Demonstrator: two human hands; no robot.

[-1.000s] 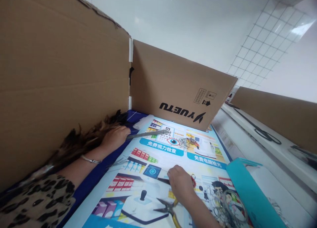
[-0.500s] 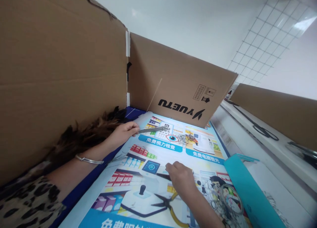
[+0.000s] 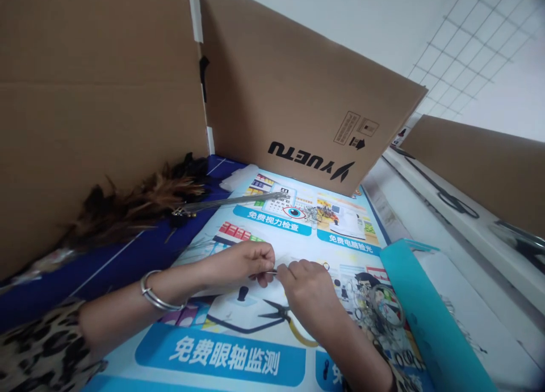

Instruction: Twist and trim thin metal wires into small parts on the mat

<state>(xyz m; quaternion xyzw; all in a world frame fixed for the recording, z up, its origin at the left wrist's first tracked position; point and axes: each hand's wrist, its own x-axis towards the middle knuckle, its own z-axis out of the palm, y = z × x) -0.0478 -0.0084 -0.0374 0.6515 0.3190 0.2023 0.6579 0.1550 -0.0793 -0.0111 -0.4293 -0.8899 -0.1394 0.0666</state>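
My left hand (image 3: pixel 251 261) is closed in a pinch over the poster, its fingertips on what looks like a thin wire, mostly hidden. Close against it, my right hand (image 3: pixel 309 284) is wrapped round a slim pointed metal tool (image 3: pixel 271 272); only its tip shows between the hands. Below them lie pliers (image 3: pixel 283 313) with dark, parted jaws and yellow handles, partly covered by my right forearm. Beyond the hands is a bundle of long thin metal wires (image 3: pixel 238 200), lying across the poster's left edge. Clear rings and small metal pieces (image 3: pixel 378 312) are heaped right of my right hand.
A printed poster (image 3: pixel 225 352) covers the table. Brown feathers (image 3: pixel 145 196) lie along the left on blue cloth. Tall cardboard panels (image 3: pixel 272 85) stand at the left and back. A teal box (image 3: pixel 430 312) is at the right, near a white ledge (image 3: pixel 426 179) with cables.
My left hand has left the wire bundle and come down and right to meet my right hand. The right hand's tool tip now points at the left fingertips. The view has tilted downward.
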